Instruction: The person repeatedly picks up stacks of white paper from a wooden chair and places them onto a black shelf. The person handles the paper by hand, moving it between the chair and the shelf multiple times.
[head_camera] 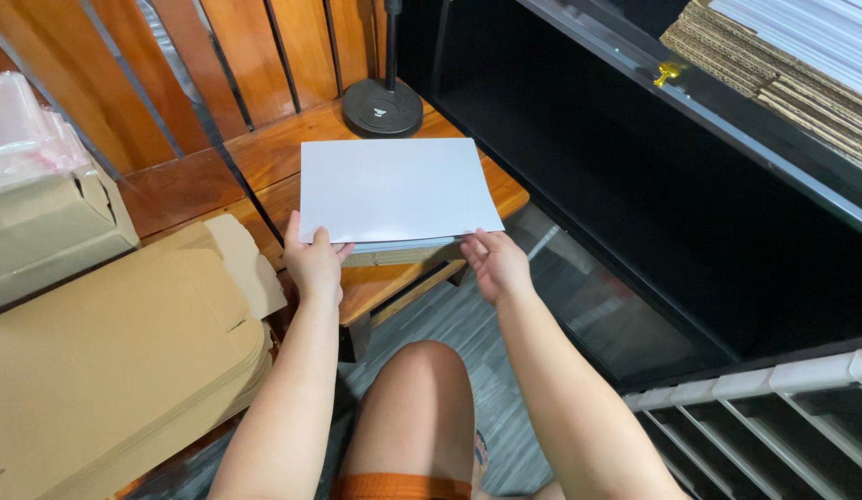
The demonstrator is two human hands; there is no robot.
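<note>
I saw my left hand [312, 262] and right hand [494, 264] each pinching one white sheet stack [394, 190] at frame centre, fingers closed on its near edge.

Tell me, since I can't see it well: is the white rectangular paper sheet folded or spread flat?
Spread flat: the white rectangular paper sheet shows one smooth, uncreased face atop a thin stack, left hand and right hand at its near corners.

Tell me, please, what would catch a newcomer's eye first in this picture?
The white sheet in the middle stands out, lying on a thin stack on a small wooden table. The left hand and right hand pinch its near corners. Flat brown cartons are piled low at the left, and a dark shelf fills the right.
</note>
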